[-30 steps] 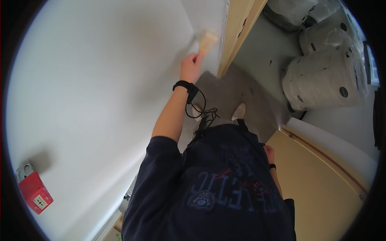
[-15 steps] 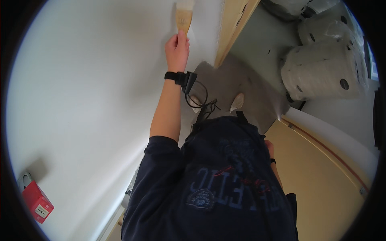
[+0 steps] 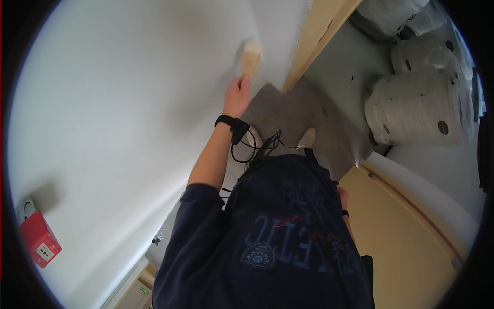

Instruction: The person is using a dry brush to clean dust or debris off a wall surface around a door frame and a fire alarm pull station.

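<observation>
With the left hand (image 3: 236,97) clasping the brush (image 3: 250,58), keep its bristles flat on the white wall (image 3: 128,103); right hand (image 3: 342,198) grip apparently slack.

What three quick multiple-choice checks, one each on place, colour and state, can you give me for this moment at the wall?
1. Where is the paintbrush?
A. on the floor
B. against the white wall, left of the wooden door frame
C. on the wrapped buckets

2. What colour is the box mounted low on the wall?
A. red
B. green
C. yellow

3. How is the left hand?
A. open and empty
B. flat on the wall
C. closed on the brush handle

Answers:
1 B, the bristles meet the wall beside the frame.
2 A, the box is plainly red.
3 C, the fingers wrap the handle; the right hand hangs by the hip, too hidden to judge.
</observation>
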Available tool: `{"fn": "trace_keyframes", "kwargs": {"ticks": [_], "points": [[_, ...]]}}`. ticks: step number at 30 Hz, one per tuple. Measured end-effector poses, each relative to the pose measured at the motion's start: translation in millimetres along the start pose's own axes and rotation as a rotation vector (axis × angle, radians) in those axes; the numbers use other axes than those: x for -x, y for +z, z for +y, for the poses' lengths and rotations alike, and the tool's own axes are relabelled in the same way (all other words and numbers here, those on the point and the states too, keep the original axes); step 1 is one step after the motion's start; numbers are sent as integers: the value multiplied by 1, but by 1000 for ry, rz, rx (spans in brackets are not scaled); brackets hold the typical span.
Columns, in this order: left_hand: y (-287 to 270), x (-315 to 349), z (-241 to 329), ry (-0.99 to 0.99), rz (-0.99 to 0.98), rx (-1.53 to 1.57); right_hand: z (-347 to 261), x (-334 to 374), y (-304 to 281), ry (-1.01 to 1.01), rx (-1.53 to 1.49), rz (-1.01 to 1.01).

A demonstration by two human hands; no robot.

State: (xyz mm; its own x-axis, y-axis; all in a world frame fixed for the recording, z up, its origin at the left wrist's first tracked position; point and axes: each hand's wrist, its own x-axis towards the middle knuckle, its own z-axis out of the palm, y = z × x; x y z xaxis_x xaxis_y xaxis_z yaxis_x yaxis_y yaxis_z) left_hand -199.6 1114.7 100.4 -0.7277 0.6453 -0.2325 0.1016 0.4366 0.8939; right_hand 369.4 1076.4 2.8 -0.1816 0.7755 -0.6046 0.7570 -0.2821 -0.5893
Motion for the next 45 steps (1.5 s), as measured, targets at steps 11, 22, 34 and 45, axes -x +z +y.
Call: {"fn": "trace_keyframes", "kwargs": {"ticks": [11, 22, 34, 45], "points": [[3, -24, 110, 186, 543, 122, 28, -103, -46, -415, 236, 89], [30, 102, 84, -207, 703, 533, 34, -223, -267, -154, 429, -343], [-59, 139, 33, -279, 983, 258, -95, -253, -169, -295, 219, -593], [-169, 232, 156, 305, 1187, 402, -75, -228, -132, -604, 878, -327]]}}
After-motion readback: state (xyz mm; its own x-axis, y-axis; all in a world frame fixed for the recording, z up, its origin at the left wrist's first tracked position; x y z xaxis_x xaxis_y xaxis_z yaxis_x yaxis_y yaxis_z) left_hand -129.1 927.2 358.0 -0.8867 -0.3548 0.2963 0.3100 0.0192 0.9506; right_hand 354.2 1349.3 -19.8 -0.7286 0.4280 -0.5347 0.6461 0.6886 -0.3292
